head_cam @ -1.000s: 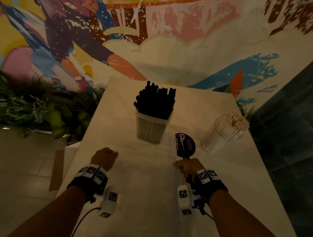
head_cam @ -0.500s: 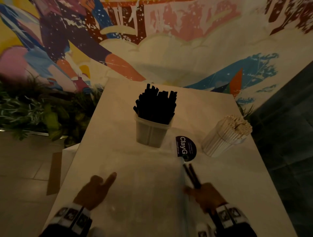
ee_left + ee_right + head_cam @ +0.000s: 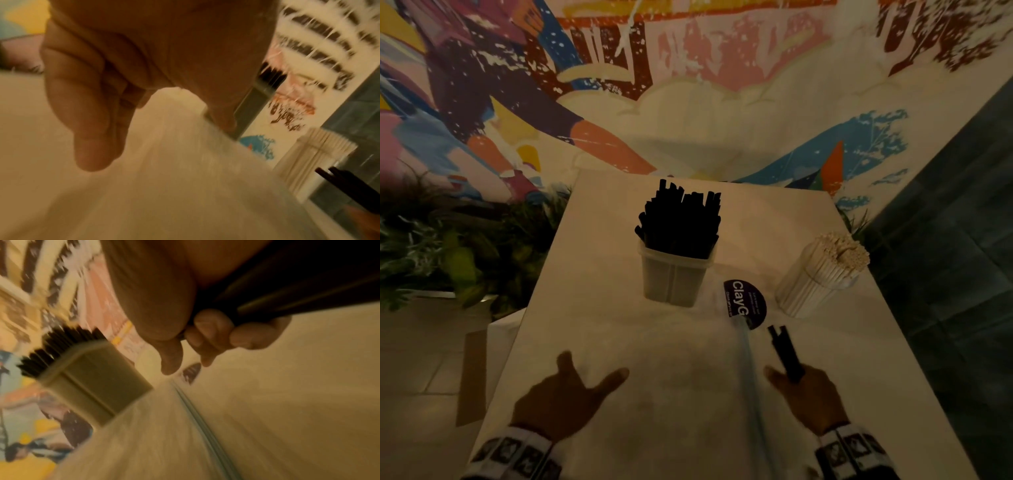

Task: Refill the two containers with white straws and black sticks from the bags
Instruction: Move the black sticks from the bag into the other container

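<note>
Both wrist views are smeared with blur. The right hand (image 3: 806, 394) hides the lower ends of the black sticks (image 3: 786, 353), perhaps three; forearms are cut off.

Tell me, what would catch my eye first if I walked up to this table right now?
Probably the clear container bristling with black sticks at the middle of the white table, and the tub of white straws to its right. Nearer, the right hand grips a few more black sticks, while the left hand rests on a flat clear bag. A bright painted mural fills the wall behind.
</note>
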A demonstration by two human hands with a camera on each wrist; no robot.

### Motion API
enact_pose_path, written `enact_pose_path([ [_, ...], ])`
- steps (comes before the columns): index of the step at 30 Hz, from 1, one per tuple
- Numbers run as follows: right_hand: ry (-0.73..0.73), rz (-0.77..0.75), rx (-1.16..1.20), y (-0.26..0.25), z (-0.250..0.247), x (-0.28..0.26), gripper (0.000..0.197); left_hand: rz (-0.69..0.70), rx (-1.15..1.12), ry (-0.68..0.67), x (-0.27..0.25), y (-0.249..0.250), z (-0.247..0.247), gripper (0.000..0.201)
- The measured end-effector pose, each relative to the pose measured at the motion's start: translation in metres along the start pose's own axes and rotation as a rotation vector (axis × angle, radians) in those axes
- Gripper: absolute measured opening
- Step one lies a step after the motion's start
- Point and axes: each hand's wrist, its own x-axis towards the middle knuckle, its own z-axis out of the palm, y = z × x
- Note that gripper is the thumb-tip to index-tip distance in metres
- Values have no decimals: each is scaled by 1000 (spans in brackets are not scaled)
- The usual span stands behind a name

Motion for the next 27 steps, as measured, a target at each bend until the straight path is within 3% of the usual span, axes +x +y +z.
enact_pose_path([
  [3, 169, -90, 294, -26, -34, -11, 45, 205, -120, 167, -3, 5, -45, 130],
  [6, 276, -258, 639, -81, -71, -29, 43, 525, -396, 301, 7, 34, -82, 118],
  [8, 285, -443, 806, -123, -92, -41, 40, 680, -526, 332, 18, 65, -101, 113],
  [10, 275, -636, 925, -161, -104, -49, 37, 775, -582, 277, 29, 94, -111, 120],
  [13, 257, -813, 1090, -209, -106, -53, 33, 782, -573, 172, 44, 126, -111, 129],
  [16, 241, -899, 1172, -252, -102, -53, 39, 823, -654, 163, 49, 141, -97, 117],
  [20, 176, -852, 1332, -284, -100, -42, 39, 810, -732, 206, 50, 142, -83, 95],
  [23, 165, -818, 1411, -297, -96, -31, 41, 762, -705, 232, 49, 138, -80, 96],
  [27, 250, -811, 1220, -297, -63, -15, 50, 723, -655, 242, 46, 134, -80, 91],
])
